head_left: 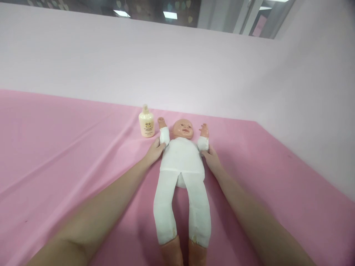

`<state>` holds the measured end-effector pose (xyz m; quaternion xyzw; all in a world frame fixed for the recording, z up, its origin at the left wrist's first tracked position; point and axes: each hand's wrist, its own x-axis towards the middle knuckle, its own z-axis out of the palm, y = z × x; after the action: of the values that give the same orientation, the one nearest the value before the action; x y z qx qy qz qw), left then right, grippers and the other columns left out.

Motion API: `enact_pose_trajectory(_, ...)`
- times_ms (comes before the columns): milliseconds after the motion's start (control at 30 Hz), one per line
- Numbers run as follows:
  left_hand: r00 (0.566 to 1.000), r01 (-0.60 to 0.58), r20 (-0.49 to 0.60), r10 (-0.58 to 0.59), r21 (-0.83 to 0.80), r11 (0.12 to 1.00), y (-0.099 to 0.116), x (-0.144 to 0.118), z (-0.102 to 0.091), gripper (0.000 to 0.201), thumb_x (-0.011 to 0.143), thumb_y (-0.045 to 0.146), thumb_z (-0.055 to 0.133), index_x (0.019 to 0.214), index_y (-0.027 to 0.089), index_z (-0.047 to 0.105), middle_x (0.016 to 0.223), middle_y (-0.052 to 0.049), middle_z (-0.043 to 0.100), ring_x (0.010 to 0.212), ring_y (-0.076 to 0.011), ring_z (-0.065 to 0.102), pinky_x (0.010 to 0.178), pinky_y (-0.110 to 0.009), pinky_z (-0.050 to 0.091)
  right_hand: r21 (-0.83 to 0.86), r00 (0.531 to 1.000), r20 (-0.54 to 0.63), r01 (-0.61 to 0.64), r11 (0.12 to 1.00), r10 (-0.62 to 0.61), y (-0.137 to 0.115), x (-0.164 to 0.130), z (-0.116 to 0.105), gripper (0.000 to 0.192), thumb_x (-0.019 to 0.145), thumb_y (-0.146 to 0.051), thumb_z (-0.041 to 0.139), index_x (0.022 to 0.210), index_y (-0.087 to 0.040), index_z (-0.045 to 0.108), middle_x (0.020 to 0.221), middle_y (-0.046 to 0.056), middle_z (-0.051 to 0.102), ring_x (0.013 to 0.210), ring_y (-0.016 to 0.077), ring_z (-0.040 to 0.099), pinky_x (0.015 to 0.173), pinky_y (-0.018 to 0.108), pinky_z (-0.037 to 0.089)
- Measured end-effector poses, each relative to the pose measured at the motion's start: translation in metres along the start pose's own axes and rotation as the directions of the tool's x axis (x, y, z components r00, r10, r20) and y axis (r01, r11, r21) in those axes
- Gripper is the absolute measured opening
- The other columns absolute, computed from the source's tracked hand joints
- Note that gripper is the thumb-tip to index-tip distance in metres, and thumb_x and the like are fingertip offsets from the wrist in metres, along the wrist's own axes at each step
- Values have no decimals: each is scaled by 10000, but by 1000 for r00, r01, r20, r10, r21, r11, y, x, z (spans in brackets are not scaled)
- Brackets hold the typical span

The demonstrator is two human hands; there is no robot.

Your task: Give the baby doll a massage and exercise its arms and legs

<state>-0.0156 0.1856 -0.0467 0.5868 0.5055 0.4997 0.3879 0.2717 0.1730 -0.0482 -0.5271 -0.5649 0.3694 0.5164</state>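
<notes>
Both shins (171, 252) of the doll (182, 157) are cropped.

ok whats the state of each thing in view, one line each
Doll, lying face up, both forearms raised, legs apart
Left-hand grip, closed on the doll's arm nearest the bottle
Right-hand grip, closed on the doll's other arm
Pump bottle, upright; fill level cannot be told
Pink cloth, spread out, creased on the left
Light panels, lit
</notes>
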Motion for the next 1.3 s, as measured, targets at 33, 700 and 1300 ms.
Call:
enact_pose_trajectory(33, 1000, 7, -1, -7, 1, 1000, 0, 0, 0, 428, 832, 403, 512, 1182, 157, 531, 1095, -87, 623, 995, -247, 556, 857, -362, 414, -6, 1000, -2, -2, 1000, 2, 0, 0, 0, 323, 700, -238, 544, 1018, -224, 598, 944, 12, 651, 858, 200, 576, 762, 336, 450)
enact_pose_trajectory(700, 997, -59, 40, 58, 27, 998, 5, -1, -1, 479, 771, 271, 592, 1235, 180, 517, 1138, -76, 634, 993, -249, 589, 884, -385, 446, 25, 999, 34, -3, 1000, 2, -15, -8, 0, 416, 793, -459, 574, 1133, -221, 599, 1085, 46, 669, 978, 226, 612, 866, 380, 474)
enact_pose_trajectory(1300, 994, -101, 44, 99, 42, 994, 9, -2, -1, 419, 782, 295, 590, 1183, 180, 559, 1123, -80, 639, 1008, -257, 587, 893, -394, 445, 44, 998, 62, 25, 999, -28, -7, -3, 1, 404, 763, -328, 573, 1157, -239, 581, 1120, 27, 656, 1019, 222, 599, 932, 411, 453)
